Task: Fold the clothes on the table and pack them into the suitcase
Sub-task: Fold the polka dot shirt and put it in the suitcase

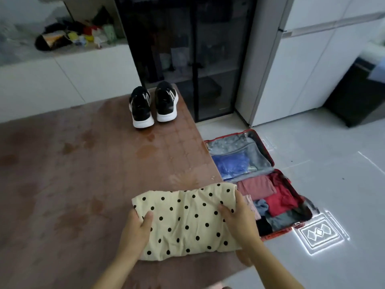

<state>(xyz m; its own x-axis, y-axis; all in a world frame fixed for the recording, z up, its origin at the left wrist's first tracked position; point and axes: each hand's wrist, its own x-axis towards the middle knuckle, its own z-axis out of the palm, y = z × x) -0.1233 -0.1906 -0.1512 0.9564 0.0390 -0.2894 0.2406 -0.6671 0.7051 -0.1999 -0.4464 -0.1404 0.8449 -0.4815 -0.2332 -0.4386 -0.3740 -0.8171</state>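
Observation:
A folded cream garment with black polka dots (185, 222) lies at the near right edge of the brown table (83, 163). My left hand (137, 226) grips its left side, thumb on top. My right hand (239, 217) grips its right side, fingers wrapped over the edge. On the floor to the right lies an open red suitcase (270, 155). Its far half holds blue and grey clothes under a mesh cover. Its near half holds folded pink, red, grey and black clothes (277, 201).
A pair of black and white sneakers (153, 104) stands at the table's far right corner. Behind it is a dark glass-door cabinet (187, 49). White cupboards and a cluttered counter (68, 38) line the back. A dark box (358, 94) stands at the far right on the floor.

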